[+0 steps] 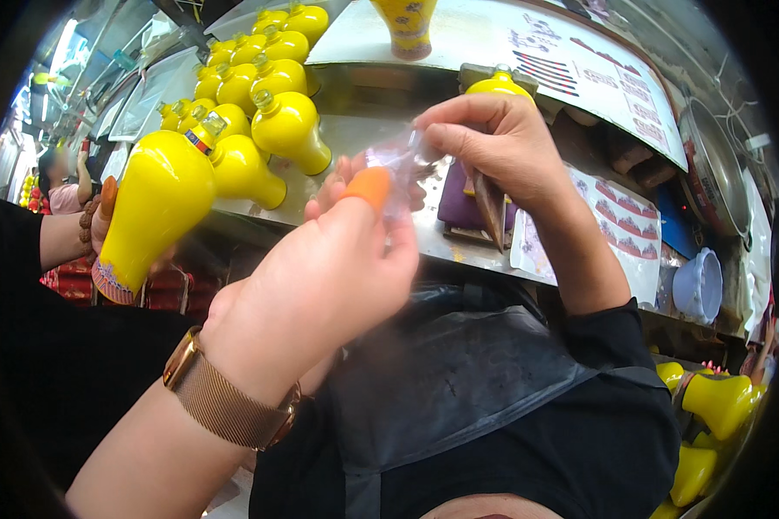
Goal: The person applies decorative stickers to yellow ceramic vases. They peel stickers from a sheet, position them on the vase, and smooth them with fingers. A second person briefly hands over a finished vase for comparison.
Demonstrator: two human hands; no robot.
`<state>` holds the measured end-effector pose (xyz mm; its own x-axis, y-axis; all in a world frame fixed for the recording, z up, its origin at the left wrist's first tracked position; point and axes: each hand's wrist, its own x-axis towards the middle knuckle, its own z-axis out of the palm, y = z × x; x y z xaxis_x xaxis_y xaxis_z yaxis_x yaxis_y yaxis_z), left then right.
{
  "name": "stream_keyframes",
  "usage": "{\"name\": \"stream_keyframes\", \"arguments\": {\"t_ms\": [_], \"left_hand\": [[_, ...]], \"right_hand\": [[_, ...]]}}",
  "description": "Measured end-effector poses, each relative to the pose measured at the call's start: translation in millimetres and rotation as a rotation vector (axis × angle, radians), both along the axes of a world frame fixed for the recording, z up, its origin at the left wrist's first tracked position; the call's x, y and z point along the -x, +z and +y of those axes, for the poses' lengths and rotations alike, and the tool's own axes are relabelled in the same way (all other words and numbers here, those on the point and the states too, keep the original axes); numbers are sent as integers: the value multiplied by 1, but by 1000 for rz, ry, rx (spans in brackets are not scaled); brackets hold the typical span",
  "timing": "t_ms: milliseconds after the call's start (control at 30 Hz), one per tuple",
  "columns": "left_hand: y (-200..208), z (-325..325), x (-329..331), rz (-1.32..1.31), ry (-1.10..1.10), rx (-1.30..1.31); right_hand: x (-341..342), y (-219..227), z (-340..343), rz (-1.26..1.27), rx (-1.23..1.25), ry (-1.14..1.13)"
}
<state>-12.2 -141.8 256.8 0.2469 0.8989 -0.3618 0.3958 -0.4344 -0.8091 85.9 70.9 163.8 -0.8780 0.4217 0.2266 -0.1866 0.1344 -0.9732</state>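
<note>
Centrally, clear film (398, 166): just above the middle toward twelve o'clock, between both hands; its outline is blurred.
Left hand (329, 251): toward ten o'clock of the middle, narrow, fingers curled in and holding the film's lower part.
Orange finger cover (369, 187): over one tip of that hand, beside the film.
Watch (225, 398): on the left wrist, at eight o'clock, with a mesh band.
Right hand (493, 143): at one o'clock, thumb and forefinger pinched together on the film's upper end.
Purple cloth (457, 208): beneath the right hand, at one o'clock, near a brown tool (491, 214).
Yellow bottles (287, 125): grouped on the bench at eleven o'clock.
Co-worker's hand (99, 229): at nine o'clock, around a large yellow bottle (163, 195), tilted.
Printed sheet (627, 227): at three o'clock on the bench.
Pale bucket (699, 285): farther out, also at three.
</note>
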Motion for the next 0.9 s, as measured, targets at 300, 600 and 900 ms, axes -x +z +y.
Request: {"name": "stream_keyframes", "arguments": {"t_ms": [300, 600, 900], "left_hand": [[-111, 86, 25, 2700, -238, -178], [-130, 99, 21, 2804, -104, 129], [-128, 106, 15, 2902, -261, 616]], "right_hand": [[-28, 41, 27, -41, -737, -187], [-43, 59, 45, -162, -872, -137], [-44, 69, 63, -268, -603, -37]]}}
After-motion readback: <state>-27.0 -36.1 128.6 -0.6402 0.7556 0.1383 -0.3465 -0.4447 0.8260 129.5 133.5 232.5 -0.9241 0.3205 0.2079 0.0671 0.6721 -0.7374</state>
